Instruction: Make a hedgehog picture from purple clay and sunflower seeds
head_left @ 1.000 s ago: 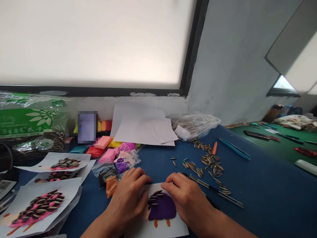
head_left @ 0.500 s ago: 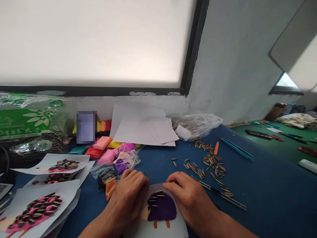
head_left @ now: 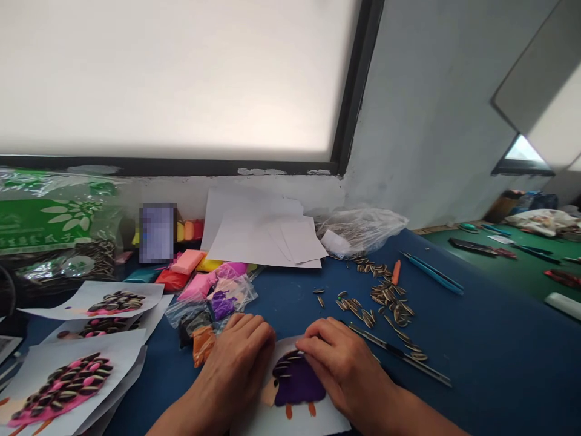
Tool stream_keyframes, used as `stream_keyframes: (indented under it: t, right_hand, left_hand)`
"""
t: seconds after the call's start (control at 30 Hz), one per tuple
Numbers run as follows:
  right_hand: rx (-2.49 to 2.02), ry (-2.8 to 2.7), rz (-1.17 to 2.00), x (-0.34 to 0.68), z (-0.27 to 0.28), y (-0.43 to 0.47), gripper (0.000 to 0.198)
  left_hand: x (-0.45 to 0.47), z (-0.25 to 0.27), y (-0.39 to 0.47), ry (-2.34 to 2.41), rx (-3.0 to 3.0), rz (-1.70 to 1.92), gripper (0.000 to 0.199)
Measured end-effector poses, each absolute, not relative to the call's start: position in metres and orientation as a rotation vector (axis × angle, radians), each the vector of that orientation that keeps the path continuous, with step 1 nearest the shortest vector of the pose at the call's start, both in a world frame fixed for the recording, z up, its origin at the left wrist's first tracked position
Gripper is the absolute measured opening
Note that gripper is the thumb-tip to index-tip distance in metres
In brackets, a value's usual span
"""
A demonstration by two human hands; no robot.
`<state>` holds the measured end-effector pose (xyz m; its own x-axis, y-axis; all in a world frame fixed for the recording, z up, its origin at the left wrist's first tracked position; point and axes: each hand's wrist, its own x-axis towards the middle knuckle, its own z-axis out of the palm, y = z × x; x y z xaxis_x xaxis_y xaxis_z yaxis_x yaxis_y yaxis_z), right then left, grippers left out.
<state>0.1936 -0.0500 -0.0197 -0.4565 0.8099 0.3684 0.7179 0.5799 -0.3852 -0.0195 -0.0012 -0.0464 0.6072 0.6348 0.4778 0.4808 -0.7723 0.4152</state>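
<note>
A purple clay hedgehog (head_left: 300,383) with a beige face and orange legs lies on a white paper sheet (head_left: 329,422) before me. Several striped sunflower seeds (head_left: 287,361) are stuck along its upper left back. My right hand (head_left: 342,357) is closed, thumb and forefinger pinching a sunflower seed at the hedgehog's top edge; the fingers mostly cover it. On the sheet's left side rests my left hand (head_left: 245,354), its fingers curled closed. Whatever those fingers may hold is hidden from view.
Loose sunflower seeds (head_left: 393,297) and a craft knife (head_left: 402,354) lie to the right, with blue tweezers (head_left: 433,272) beyond. Finished seed pictures (head_left: 68,387) are stacked at left. Clay packets (head_left: 188,263), blank paper (head_left: 263,236) and a plastic bag (head_left: 367,230) line the back.
My right hand has shifted slightly left and down, its fingertips coming onto the hedgehog's top edge. The sheet has turned and slid a little to the right. My left hand stays nearly in place.
</note>
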Motion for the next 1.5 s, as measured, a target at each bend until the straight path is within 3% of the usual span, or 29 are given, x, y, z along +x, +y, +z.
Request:
stream_keyframes:
  t: [0.3, 0.67, 1.5]
  right_hand:
    - [-1.427, -2.187, 0.120, 0.217, -0.018, -0.031, 0.029]
    - [-1.286, -2.214, 0.499, 0.198, -0.009, -0.042, 0.014]
    - [-1.498, -2.321, 0.532, 0.194, 0.000, -0.039, 0.010]
  left_hand:
    - [-0.025, -0.050, 0.000, 0.947, 2.539, 0.867, 0.028]
    - [-0.023, -0.051, 0.000, 0.978, 2.555, 0.818, 0.020]
    - [-0.021, -0.052, 0.001, 0.993, 2.543, 0.801, 0.022]
